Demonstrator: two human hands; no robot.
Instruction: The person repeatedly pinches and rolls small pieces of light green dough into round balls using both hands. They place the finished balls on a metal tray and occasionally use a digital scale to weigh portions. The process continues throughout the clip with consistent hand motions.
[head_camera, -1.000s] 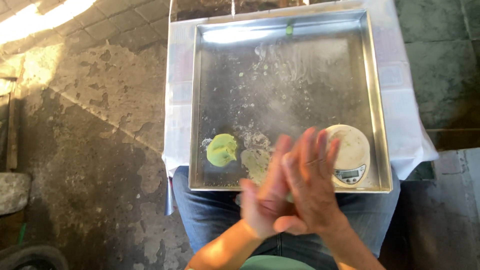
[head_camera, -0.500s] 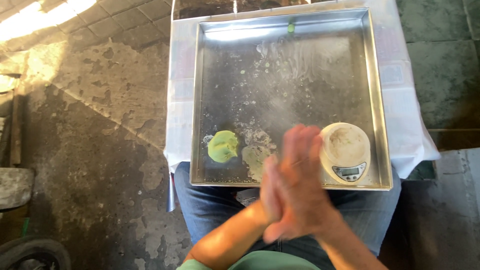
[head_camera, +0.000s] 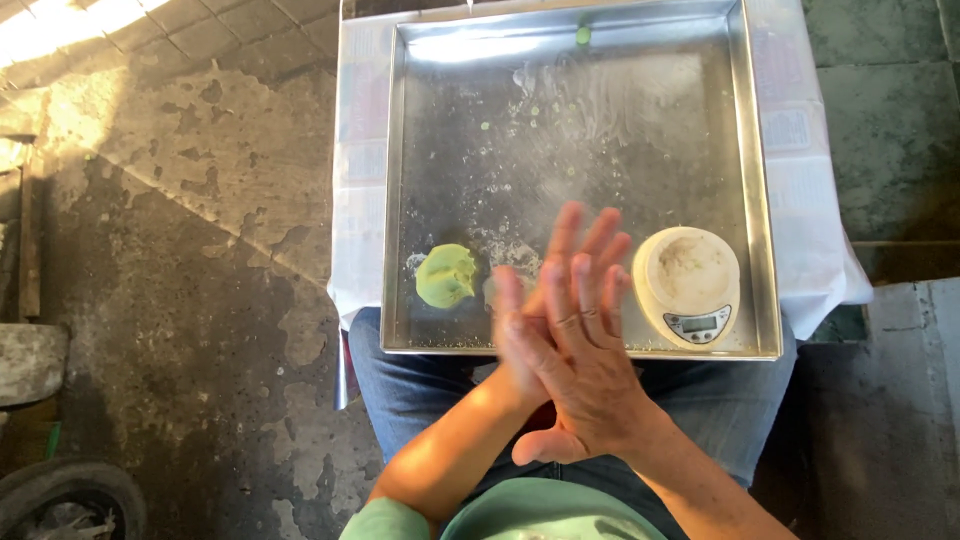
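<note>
The right hand (head_camera: 585, 375) lies palm-down across the left hand (head_camera: 520, 340), both pressed flat together over the near edge of a square metal tray (head_camera: 395, 200). The fingers (head_camera: 575, 250) of both are stretched out straight and slightly fanned; whether anything sits between the palms I cannot tell, since the right hand covers the gap. The nearest loose thing is a green dough ball (head_camera: 446, 276), resting on the tray's floured floor near its front left corner, just left of the hands and apart from them. It looks soft, light and a little tacky, likely to dent under a pinch, so it is best cupped from underneath or taken gently around its sides. A small round kitchen scale (head_camera: 687, 280) stands in the tray's front right corner, just beside the fingertips.
</note>
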